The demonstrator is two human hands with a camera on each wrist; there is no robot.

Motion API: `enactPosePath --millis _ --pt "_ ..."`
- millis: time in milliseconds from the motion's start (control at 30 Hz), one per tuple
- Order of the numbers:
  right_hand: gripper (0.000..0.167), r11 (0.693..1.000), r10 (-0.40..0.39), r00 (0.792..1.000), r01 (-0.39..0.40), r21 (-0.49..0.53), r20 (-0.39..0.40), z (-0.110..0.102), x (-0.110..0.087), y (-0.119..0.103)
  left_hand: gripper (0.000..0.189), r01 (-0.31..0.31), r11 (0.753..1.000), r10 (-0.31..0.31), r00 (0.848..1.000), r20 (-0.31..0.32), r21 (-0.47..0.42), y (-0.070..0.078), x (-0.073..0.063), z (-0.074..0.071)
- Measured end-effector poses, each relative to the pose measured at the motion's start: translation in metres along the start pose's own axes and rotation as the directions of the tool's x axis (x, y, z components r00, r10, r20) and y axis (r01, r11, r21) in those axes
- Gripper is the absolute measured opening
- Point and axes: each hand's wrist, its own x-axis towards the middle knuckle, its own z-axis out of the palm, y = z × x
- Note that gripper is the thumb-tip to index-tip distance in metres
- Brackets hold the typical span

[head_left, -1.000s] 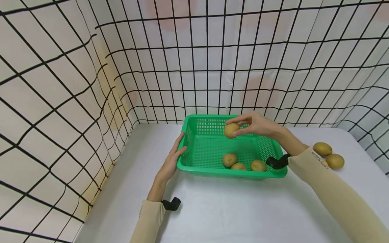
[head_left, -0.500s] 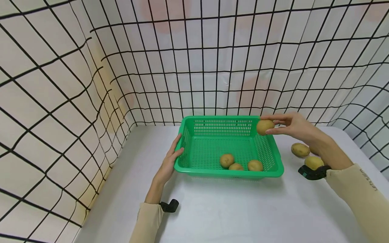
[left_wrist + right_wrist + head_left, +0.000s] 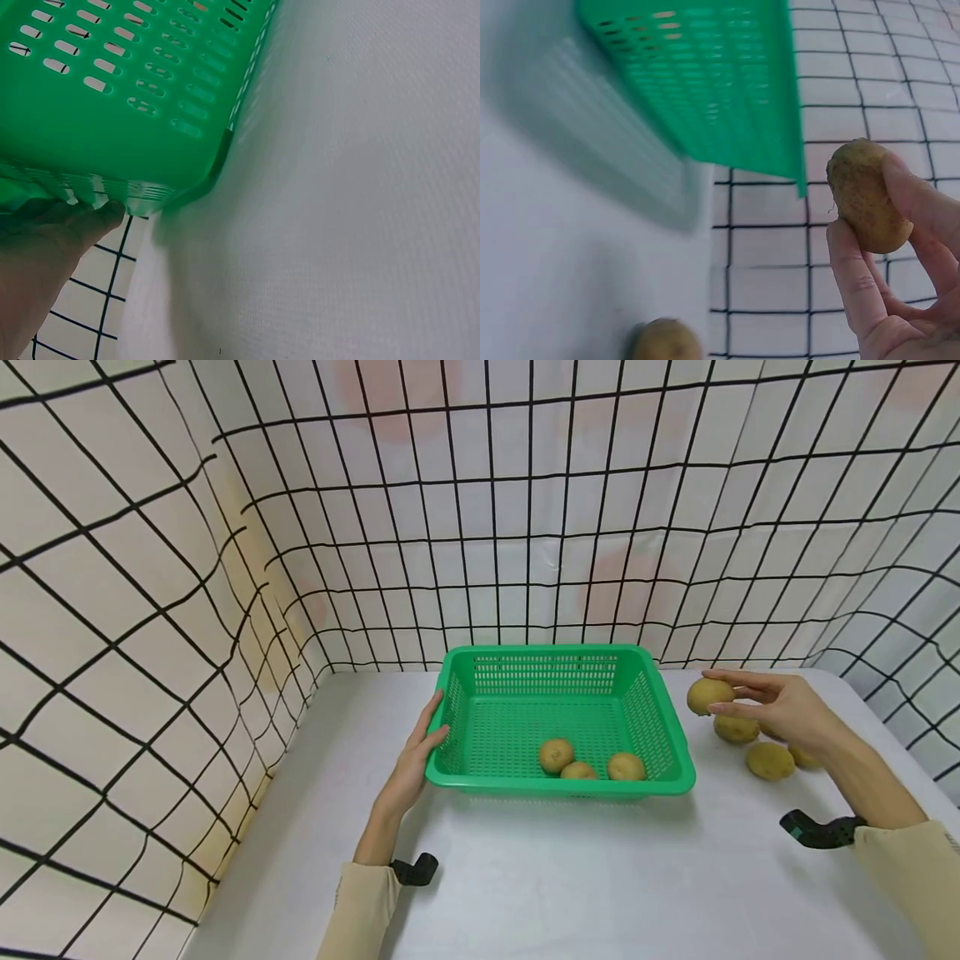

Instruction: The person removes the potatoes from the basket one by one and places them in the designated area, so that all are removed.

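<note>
A green plastic basket (image 3: 561, 787) with slotted walls stands on the white table. Three potatoes (image 3: 557, 755) lie inside, near its front wall. My left hand (image 3: 408, 768) rests against the basket's left side, index finger and thumb spread along it; the thumb (image 3: 101, 219) touches the outer wall in the left wrist view. My right hand (image 3: 798, 710) pinches a potato (image 3: 866, 195) between thumb and fingertips, to the right of the basket. That held potato (image 3: 709, 695) overlaps a potato (image 3: 735, 729) on the table in the head view.
Several loose potatoes, one of them a yellowish potato (image 3: 770, 761), lie on the table (image 3: 555, 868) right of the basket, partly behind the right hand. A black wire grid (image 3: 529, 539) with white sheeting behind it encloses the back and sides.
My right hand has carried its potato from above the basket out past the right rim and lower, toward the loose potatoes. The left hand keeps its place at the basket.
</note>
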Motion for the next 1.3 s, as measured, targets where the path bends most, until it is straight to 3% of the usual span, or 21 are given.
enactPosePath --millis 400,667,867,1167,1300 --pt "0.070 0.995 0.017 0.998 -0.010 0.099 -0.066 0.026 -0.005 0.052 0.063 -0.004 1.000 0.005 1.000 0.004 -0.011 -0.001 0.000 -0.001" --pt "0.060 0.985 -0.105 0.987 0.120 0.121 -0.122 0.047 -0.008 0.069 0.062 0.001 1.000 0.000 1.000 0.011 -0.016 -0.001 0.000 0.000" --pt "0.055 0.975 -0.205 0.963 0.217 0.050 -0.177 0.058 -0.008 0.068 0.062 -0.006 1.000 0.006 1.000 0.012 -0.020 -0.001 0.000 0.000" --pt "0.059 0.992 -0.120 0.971 0.108 -0.067 -0.205 0.071 -0.008 0.065 0.063 -0.001 1.000 0.002 1.000 0.018 -0.030 0.001 -0.002 0.000" --pt "0.062 0.995 -0.085 0.975 0.071 -0.073 -0.205 0.074 -0.010 0.062 0.063 -0.002 0.999 0.003 1.000 0.020 -0.033 0.002 -0.002 0.000"
